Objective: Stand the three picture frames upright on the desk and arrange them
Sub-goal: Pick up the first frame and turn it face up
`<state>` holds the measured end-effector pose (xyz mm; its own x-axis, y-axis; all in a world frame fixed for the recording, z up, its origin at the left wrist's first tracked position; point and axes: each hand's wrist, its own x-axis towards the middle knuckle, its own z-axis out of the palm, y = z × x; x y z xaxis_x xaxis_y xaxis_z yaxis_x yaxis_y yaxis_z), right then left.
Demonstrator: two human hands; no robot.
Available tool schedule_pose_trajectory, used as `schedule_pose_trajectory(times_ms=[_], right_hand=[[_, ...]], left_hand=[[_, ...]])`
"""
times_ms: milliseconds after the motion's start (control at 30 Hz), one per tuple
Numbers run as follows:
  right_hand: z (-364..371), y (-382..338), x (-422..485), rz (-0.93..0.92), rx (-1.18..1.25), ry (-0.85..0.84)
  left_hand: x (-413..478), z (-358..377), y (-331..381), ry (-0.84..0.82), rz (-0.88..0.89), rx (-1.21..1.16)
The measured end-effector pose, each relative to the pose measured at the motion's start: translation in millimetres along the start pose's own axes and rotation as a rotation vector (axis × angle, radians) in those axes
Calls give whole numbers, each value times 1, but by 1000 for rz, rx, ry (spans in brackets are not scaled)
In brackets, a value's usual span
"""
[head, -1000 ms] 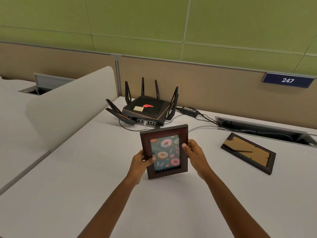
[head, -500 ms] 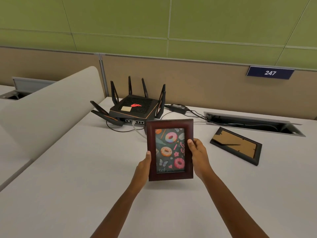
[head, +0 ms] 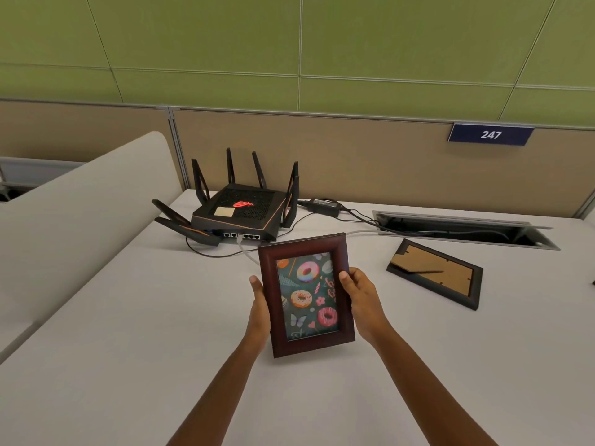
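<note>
A dark red wooden picture frame (head: 341, 275) with a doughnut picture stands upright in portrait, its front towards me, at the middle of the white desk (head: 128, 333). My left hand (head: 259, 304) grips its left edge and my right hand (head: 360, 291) grips its right edge. Whether its bottom edge touches the desk I cannot tell. A black frame (head: 434, 273) lies face down to the right, its brown backing and stand showing. A dark sliver at the far right edge (head: 593, 281) is too small to identify. No third frame is clearly in view.
A black router (head: 241, 209) with several antennas sits behind the held frame, with cables and a power brick (head: 323, 204) running to an open cable slot (head: 463, 230). A pale divider panel (head: 80, 201) borders the desk on the left. A partition wall carries a sign reading 247 (head: 490, 134).
The frame has turned from tilted to squarely facing me and sits slightly lower and closer. My left thumb moved off the glass to the frame's left edge. The view shifted to the right.
</note>
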<state>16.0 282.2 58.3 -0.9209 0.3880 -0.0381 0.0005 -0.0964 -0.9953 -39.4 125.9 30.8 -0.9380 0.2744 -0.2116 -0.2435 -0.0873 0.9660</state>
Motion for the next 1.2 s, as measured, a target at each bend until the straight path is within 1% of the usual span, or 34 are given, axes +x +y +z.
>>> schedule_pose_trajectory(times_ms=[367, 600, 733, 767, 800, 867, 933, 1000, 1067, 1200], right_hand=[[-6, 16, 10, 12, 37, -28], [-15, 19, 16, 25, -1, -39], [-20, 19, 17, 26, -33, -50], [-21, 19, 17, 24, -40, -55], [-23, 19, 17, 21, -43, -60], [-27, 19, 16, 20, -36, -64], [-32, 21, 15, 26, -46, -55], [-40, 22, 14, 29, -70, -35], [-48, 24, 13, 16, -91, -3], [-67, 25, 13, -6, -142, 47]], left_hand=[[14, 7, -3, 43, -95, -9], [13, 13, -6, 34, -95, -1], [8, 13, -8, 97, -76, 40], [5, 14, -9, 149, -31, 73], [2, 15, -9, 234, 36, 132], [-5, 17, -6, 441, 200, 315], [-12, 19, -1, 563, 351, 500], [-19, 22, 2, 598, 510, 667], [-25, 27, 3, 591, 662, 801], [-33, 46, 6, 474, 833, 982]])
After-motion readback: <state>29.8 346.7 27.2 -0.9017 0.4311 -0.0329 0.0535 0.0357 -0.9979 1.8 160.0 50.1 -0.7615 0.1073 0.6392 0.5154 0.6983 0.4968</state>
